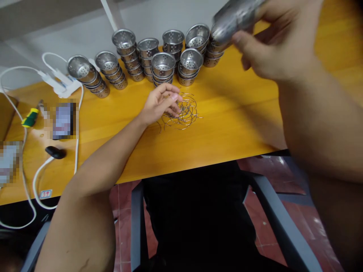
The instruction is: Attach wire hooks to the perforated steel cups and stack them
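Note:
My left hand reaches into a tangled pile of thin wire rings on the yellow table, its fingers curled and pinching at the wires. My right hand is raised at the upper right, closed around a blurred shiny metal cup. Behind the wire pile stand several stacks of perforated metal cups in a row along the table's far side.
A white power strip with cables lies at the far left. A green-handled screwdriver, a phone and a small black object lie on the left part of the table. A grey chair frame shows below the table's front edge.

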A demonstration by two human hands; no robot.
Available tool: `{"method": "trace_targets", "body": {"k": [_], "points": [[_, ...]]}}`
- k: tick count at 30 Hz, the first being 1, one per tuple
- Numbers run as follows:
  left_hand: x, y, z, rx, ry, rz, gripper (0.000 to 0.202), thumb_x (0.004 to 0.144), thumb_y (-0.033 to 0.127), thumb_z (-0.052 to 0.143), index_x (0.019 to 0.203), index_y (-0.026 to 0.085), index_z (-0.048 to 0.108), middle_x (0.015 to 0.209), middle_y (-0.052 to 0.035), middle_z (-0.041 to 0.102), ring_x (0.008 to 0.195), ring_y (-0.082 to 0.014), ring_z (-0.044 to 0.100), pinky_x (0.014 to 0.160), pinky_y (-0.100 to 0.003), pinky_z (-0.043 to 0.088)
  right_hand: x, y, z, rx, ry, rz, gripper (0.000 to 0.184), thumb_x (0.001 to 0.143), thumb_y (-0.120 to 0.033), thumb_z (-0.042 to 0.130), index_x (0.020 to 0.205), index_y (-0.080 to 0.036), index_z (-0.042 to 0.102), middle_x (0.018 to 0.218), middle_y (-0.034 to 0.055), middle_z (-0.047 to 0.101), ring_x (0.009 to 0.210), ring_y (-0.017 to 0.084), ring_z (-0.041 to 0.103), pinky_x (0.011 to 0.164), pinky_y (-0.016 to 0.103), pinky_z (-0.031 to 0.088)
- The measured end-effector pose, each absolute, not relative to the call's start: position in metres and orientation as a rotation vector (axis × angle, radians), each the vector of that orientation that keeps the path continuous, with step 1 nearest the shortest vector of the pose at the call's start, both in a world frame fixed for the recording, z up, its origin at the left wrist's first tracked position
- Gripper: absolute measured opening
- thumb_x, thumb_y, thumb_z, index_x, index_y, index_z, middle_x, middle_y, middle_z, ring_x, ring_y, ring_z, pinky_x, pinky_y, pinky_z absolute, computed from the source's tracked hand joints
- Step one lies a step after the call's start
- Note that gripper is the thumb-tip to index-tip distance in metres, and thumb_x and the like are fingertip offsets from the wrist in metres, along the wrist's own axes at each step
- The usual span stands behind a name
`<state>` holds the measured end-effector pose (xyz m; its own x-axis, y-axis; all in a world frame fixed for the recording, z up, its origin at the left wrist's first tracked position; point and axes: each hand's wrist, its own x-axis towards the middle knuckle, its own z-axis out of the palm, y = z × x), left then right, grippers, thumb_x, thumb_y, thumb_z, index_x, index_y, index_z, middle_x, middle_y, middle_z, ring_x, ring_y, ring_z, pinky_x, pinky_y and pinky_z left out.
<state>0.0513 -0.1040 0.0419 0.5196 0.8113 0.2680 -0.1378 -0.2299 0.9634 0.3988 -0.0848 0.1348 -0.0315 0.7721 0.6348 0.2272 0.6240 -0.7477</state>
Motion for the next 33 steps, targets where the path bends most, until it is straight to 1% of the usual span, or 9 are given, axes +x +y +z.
{"method": "trace_targets", "body": {"k": [3, 4, 6, 11, 17, 20, 24, 29, 33], "points": [[0.051, -0.1, 0.039, 1.342, 0.505, 0.931, 0.082, 0.088, 0.092, 0.106, 0.138, 0.037, 0.073, 0.148, -0.0057, 0.089, 0.125, -0.0322, 0.093, 0.09, -0.049, 0.087, 0.359, -0.105, 0.14, -0.489, -2.075, 0.586, 0.025, 0.106, -0.038, 0.109, 0.106, -0.021, 0.092, 0.097, 0.003, 0.079, 0.063, 0.013, 0.064, 0.05, 0.029, 0.046], [0.05, -0.096, 0.036, 1.299, 0.475, 0.96, 0.084, 0.084, 0.094, 0.107, 0.139, 0.039, 0.074, 0.149, -0.0034, 0.088, 0.13, -0.0335, 0.091, 0.092, -0.05, 0.086, 0.346, -0.111, 0.14, -0.421, -2.212, 0.61, 0.029, 0.111, -0.049, 0.105, 0.106, -0.023, 0.092, 0.097, 0.0028, 0.079, 0.07, 0.015, 0.066, 0.057, 0.03, 0.048], [0.047, -0.085, 0.028, 1.341, 0.489, 1.056, 0.094, 0.073, 0.098, 0.111, 0.136, 0.037, 0.08, 0.132, -0.0025, 0.089, 0.117, -0.0309, 0.09, 0.087, -0.042, 0.082, 0.323, -0.118, 0.135, -0.373, -2.391, 0.716, 0.037, 0.117, -0.061, 0.097, 0.106, -0.026, 0.091, 0.098, 0.0024, 0.08, 0.079, 0.019, 0.07, 0.071, 0.033, 0.054], [0.034, -0.07, 0.017, 1.557, 0.567, 0.989, 0.091, 0.055, 0.089, 0.124, 0.109, 0.026, 0.085, 0.097, 0.0011, 0.076, 0.083, -0.0186, 0.08, 0.071, -0.029, 0.066, 0.296, -0.116, 0.107, -0.448, -2.418, 0.776, 0.045, 0.112, -0.068, 0.097, 0.1, -0.027, 0.083, 0.092, 0.0018, 0.074, 0.085, 0.024, 0.07, 0.08, 0.037, 0.058], [0.034, -0.07, 0.019, 1.698, 0.634, 1.094, 0.083, 0.074, 0.095, 0.113, 0.109, 0.026, 0.081, 0.098, -0.0011, 0.077, 0.092, -0.0243, 0.084, 0.085, -0.038, 0.075, 0.295, -0.125, 0.086, -0.571, -2.079, 1.014, 0.052, 0.106, -0.074, 0.101, 0.129, -0.031, 0.085, 0.112, 0.0029, 0.082, 0.072, 0.02, 0.065, 0.06, 0.034, 0.055], [0.034, -0.067, 0.019, 1.83, 0.688, 1.171, 0.086, 0.08, 0.096, 0.109, 0.122, 0.026, 0.081, 0.111, -0.0047, 0.083, 0.107, -0.0286, 0.087, 0.101, -0.044, 0.076, 0.292, -0.125, 0.084, -0.591, -1.899, 1.14, 0.061, 0.107, -0.082, 0.099, 0.137, -0.031, 0.085, 0.113, 0.0026, 0.084, 0.058, 0.015, 0.06, 0.048, 0.033, 0.049], [0.034, -0.063, 0.017, 2.042, 0.731, 1.29, 0.101, 0.08, 0.098, 0.107, 0.145, 0.027, 0.078, 0.136, -0.0117, 0.087, 0.133, -0.0371, 0.087, 0.127, -0.055, 0.071, 0.287, -0.114, 0.077, -0.635, -1.697, 1.176, 0.073, 0.104, -0.099, 0.093, 0.105, -0.027, 0.08, 0.086, 0.0003, 0.076, 0.05, 0.017, 0.058, 0.043, 0.033, 0.045], [0.029, -0.062, 0.013, 2.386, 0.83, 1.229, 0.11, 0.092, 0.094, 0.099, 0.175, 0.033, 0.061, 0.175, -0.0173, 0.073, 0.167, -0.0452, 0.072, 0.149, -0.062, 0.054, 0.288, -0.108, 0.07, -0.662, -1.798, 1.018, 0.084, 0.105, -0.105, 0.087, 0.082, -0.026, 0.066, 0.069, 0.0006, 0.059, 0.064, 0.02, 0.055, 0.057, 0.034, 0.052], [0.022, -0.059, 0.009, 2.523, 0.815, 1.167, 0.109, 0.104, 0.09, 0.087, 0.187, 0.034, 0.045, 0.181, -0.0188, 0.066, 0.169, -0.0457, 0.069, 0.151, -0.063, 0.051, 0.287, -0.11, 0.074, -0.586, -1.848, 1.003, 0.087, 0.101, -0.108, 0.088, 0.08, -0.025, 0.069, 0.074, 0.0023, 0.062, 0.072, 0.021, 0.057, 0.067, 0.035, 0.056]]}}
